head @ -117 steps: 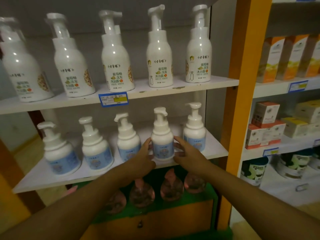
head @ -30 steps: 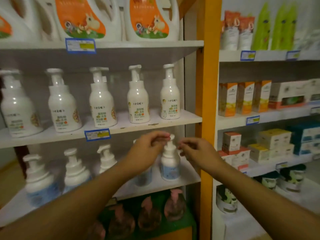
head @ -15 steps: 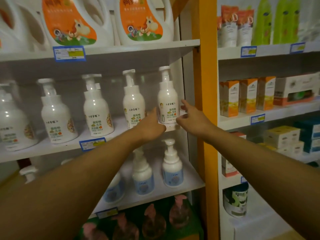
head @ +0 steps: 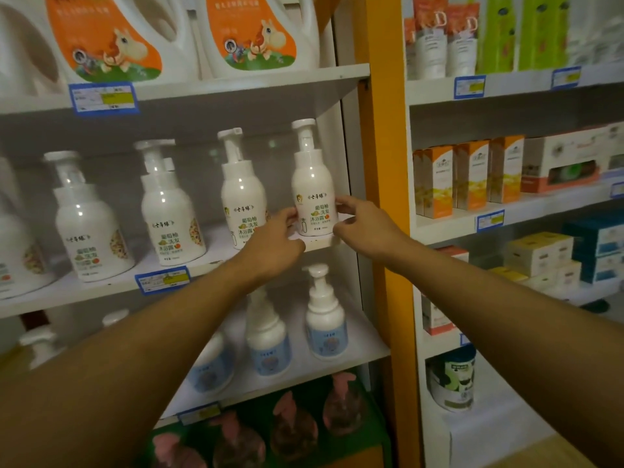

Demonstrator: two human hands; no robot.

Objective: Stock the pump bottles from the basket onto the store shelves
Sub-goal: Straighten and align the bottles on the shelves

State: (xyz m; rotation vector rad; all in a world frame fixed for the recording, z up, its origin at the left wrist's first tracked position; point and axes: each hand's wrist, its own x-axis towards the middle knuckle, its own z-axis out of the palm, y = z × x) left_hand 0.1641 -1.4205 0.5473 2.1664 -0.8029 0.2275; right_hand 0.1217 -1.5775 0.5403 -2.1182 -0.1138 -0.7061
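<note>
The orange shelf post [head: 381, 204] stands just right of my white shelves. The middle shelf [head: 101, 292] carries a row of tall white pump bottles, and the one at its right end [head: 312, 184] stands upright near the front edge. My left hand [head: 273, 244] curls its fingers against that pump bottle's left side; my right hand [head: 364, 228] pinches its lower right side. On the shelf below, a shorter blue-labelled pump bottle [head: 326, 325] stands at the right end.
</note>
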